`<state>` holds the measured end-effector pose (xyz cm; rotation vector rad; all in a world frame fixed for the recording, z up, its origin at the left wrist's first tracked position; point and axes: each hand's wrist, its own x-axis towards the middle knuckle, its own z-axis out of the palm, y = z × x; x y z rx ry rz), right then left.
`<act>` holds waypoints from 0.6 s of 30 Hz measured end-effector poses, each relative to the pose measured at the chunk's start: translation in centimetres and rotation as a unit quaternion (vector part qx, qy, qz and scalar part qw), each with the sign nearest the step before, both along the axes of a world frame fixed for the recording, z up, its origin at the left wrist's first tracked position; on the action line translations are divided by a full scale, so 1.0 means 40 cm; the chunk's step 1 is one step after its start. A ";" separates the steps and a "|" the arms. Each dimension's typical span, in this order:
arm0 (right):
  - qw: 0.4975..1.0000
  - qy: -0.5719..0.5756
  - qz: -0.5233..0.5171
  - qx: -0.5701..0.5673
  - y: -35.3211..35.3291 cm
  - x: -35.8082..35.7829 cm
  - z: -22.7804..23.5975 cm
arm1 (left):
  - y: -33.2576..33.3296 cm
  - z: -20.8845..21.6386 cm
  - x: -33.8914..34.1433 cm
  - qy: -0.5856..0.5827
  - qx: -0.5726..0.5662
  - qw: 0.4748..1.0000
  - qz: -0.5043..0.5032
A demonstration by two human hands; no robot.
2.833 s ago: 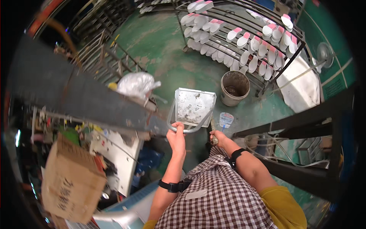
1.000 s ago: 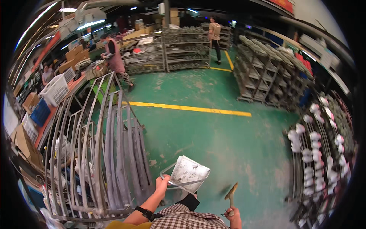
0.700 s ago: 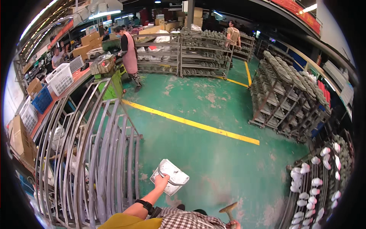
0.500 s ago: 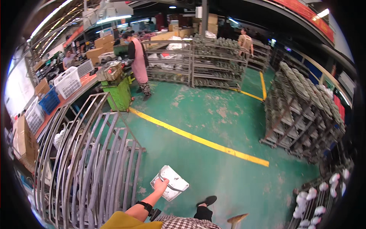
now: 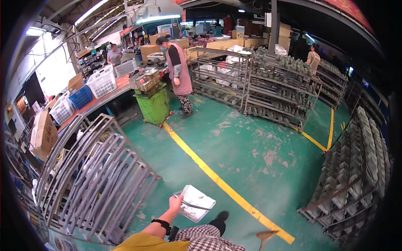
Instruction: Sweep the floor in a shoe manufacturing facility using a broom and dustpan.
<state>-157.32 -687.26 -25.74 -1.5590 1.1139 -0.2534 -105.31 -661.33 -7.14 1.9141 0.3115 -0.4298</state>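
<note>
Giving the metal rack [image 5: 109, 184] at near left a wide berth, let your left hand [image 5: 175, 203], its grip wrapped around the grey handle [image 5: 194, 205], carry the white pan [image 5: 199, 197] level at near centre. Beyond, a yellow line [image 5: 217, 180] crosses green floor [image 5: 251, 167] offering room toward the far side. The brown-headed tool [image 5: 266, 235] shows at the near edge; your right hand is out of view, its grip impossible to tell. Mind the loaded rack [image 5: 351, 167] at right.

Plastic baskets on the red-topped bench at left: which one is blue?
The blue basket sits between two white baskets; its colour sets it apart from those pale neighbours.
</note>
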 end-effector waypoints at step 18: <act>0.964 0.215 -0.149 -0.051 -1.239 0.115 0.029 | -1.723 -0.010 0.182 -0.045 0.039 0.910 -0.410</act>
